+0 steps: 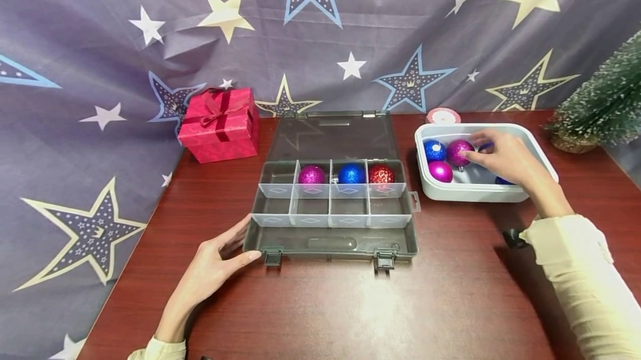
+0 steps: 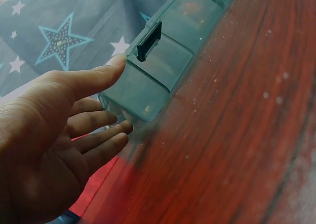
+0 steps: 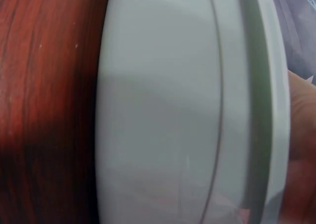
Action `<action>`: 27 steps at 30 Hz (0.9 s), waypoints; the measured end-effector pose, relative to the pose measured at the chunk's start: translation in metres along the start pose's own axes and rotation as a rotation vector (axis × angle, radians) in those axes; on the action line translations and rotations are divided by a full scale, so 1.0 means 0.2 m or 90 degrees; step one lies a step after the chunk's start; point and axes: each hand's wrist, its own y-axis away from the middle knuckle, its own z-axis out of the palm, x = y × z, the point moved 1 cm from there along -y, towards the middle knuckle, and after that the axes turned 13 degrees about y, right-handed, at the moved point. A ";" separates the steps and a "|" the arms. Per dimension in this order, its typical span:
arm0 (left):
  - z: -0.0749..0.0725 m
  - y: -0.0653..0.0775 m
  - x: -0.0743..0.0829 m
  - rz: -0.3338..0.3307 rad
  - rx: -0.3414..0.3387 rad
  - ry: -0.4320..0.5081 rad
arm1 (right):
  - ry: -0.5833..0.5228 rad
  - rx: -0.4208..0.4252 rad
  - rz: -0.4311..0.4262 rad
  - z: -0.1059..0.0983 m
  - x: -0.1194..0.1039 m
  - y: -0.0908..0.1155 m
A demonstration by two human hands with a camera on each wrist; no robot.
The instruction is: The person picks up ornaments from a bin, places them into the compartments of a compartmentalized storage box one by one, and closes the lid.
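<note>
A clear grey divided organizer box (image 1: 330,243) lies with its lid (image 1: 333,137) folded back. Its back row holds a purple glitter ball (image 1: 312,174), a blue glitter ball (image 1: 351,173) and a red glitter ball (image 1: 381,174). My left hand (image 1: 210,265) rests at the box's front left corner, thumb on the front edge, fingers fairly straight along the side. Inside the white tub (image 1: 476,192), my right hand (image 1: 506,157) pinches another purple glitter Christmas ball (image 1: 458,152) between thumb and fingers. The right wrist view shows mostly the tub's wall (image 3: 163,105).
Beside the held ball in the tub lie a blue ball (image 1: 434,150) and a shiny pink ball (image 1: 440,171); more blue shows partly behind my hand. A red gift box (image 1: 220,126) stands back left, a ribbon roll (image 1: 443,116) behind the tub, a small frosted tree (image 1: 601,93) at right.
</note>
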 end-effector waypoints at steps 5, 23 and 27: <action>0.00 0.00 0.00 0.008 -0.003 0.004 | 0.029 -0.011 -0.007 0.01 0.02 -0.01; 0.00 0.00 -0.01 0.009 -0.001 0.008 | 0.111 -0.081 -0.024 0.02 -0.03 -0.07; 0.00 0.00 -0.01 0.011 -0.002 0.006 | 0.122 -0.087 -0.017 0.02 -0.03 -0.08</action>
